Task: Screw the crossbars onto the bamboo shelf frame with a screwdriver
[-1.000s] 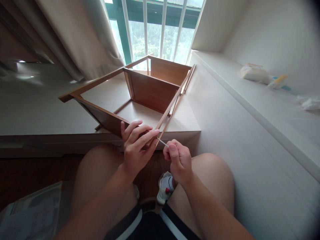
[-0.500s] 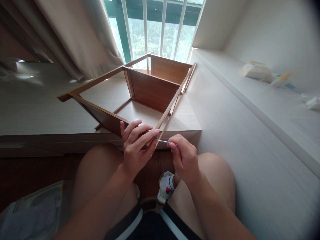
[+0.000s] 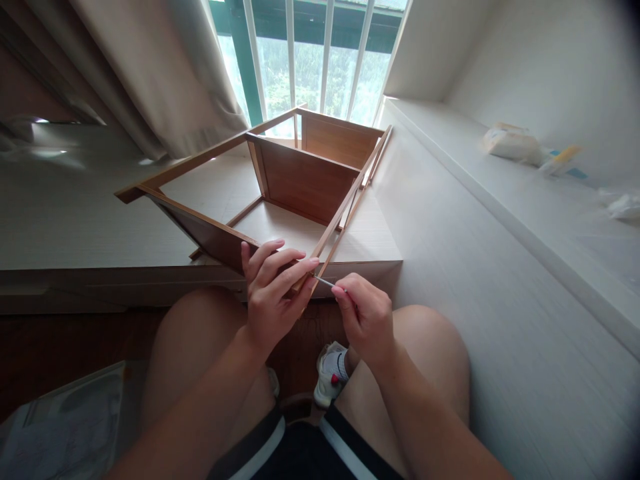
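Observation:
A brown wooden shelf frame lies on its side on the pale ledge, its near corner jutting over the front edge toward me. My left hand grips that corner, fingers spread across the panel and thumb against the post end. Between the thumb and fingers of my right hand is a thin metal rod, like a hex key. Its tip meets the post beside my left fingertips; the other end is hidden inside my closed right hand. Whatever the tip sits in is too small to make out.
The pale ledge ends above my knees. To the right rises a white panel, with a wrapped packet and a yellow-tipped item on its shelf. A curtain hangs left of the barred window.
My right hand has dipped and shifted slightly left, and the rod now slants more steeply down toward it. My left hand and the shelf frame stay where they were.

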### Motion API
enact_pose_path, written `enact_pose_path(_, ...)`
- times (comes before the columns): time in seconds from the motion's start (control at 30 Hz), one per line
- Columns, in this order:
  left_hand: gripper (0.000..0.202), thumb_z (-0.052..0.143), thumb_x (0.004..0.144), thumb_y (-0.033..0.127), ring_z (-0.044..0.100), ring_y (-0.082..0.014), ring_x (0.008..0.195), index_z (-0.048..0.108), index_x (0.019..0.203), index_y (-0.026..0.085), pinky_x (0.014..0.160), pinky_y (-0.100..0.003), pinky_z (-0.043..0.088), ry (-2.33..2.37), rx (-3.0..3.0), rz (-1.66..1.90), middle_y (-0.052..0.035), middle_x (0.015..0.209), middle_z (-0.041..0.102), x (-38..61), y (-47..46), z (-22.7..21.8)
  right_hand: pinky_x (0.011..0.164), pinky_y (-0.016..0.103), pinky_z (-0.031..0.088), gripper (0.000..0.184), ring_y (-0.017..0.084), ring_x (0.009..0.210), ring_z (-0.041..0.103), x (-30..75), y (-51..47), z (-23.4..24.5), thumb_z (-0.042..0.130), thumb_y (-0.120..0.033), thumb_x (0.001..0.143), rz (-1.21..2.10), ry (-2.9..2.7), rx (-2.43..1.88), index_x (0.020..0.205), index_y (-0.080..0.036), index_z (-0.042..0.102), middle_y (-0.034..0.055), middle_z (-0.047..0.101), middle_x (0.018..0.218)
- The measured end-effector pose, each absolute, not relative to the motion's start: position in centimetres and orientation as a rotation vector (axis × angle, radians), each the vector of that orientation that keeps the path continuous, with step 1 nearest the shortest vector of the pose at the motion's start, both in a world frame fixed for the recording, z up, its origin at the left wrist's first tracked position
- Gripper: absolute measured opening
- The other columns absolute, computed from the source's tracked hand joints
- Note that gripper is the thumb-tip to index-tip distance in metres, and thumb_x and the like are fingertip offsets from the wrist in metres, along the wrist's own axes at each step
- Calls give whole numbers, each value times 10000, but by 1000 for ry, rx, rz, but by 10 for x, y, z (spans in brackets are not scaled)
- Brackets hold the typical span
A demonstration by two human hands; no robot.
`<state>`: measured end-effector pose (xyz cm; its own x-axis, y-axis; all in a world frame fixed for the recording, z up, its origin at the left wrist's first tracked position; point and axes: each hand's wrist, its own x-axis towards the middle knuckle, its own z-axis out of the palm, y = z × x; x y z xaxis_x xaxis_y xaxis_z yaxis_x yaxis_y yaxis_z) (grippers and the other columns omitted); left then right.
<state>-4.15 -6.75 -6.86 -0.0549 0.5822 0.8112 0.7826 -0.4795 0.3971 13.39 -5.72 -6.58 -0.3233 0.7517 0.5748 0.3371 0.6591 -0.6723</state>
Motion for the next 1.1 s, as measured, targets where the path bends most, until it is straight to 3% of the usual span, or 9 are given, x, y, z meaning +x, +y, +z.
enact_pose_path(1.1,194,683,850,247,544,-209,1213,737,1022,318,1226,-499,153,-1545,-2000,-1527,0,1056,713,-42,-67,-70,623,291,391,177,154,666,500,135,-58,-63,491,-166,965,513,-1872,-824,805,-204,555,32,562,739)
